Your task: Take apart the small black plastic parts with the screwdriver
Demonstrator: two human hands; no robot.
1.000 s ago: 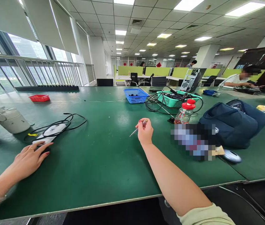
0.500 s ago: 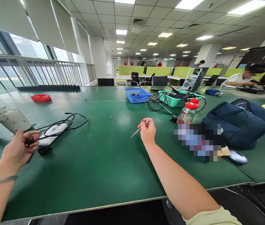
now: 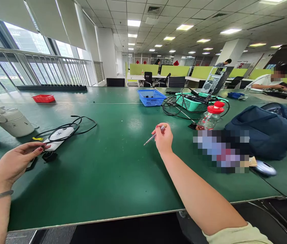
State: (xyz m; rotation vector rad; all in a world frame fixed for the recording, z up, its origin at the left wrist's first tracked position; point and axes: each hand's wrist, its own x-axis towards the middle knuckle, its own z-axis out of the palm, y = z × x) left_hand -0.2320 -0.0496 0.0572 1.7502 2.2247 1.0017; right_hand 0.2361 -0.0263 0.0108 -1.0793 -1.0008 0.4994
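Note:
At the left, my left hand (image 3: 16, 162) is closed in a pinch, its fingertips beside a white box-shaped device (image 3: 61, 135) with a black cable (image 3: 84, 117) looped over it. What it pinches, if anything, I cannot make out. Just right of the fingers lies a small black object (image 3: 49, 156), and a flat dark item (image 3: 31, 164) shows partly under the hand. A small yellow piece (image 3: 37, 138) is just beyond the fingers. My right hand (image 3: 164, 137) grips a small screwdriver (image 3: 149, 140) above the table's middle, its thin metal tip pointing left and down.
A white bottle (image 3: 15, 122) lies at the left. Behind it is a red tray (image 3: 43, 98); farther right stand a blue basket (image 3: 151, 98) and a green basket (image 3: 193, 104) with cables. A red-lidded jar (image 3: 211, 117) and a navy bag (image 3: 265, 132) are to the right. Another person sits beyond.
My left fingers have drawn together and the dark thing seen in them is no longer visible there. The yellow piece now shows beyond the hand. The right hand still holds the screwdriver; the view has shifted slightly.

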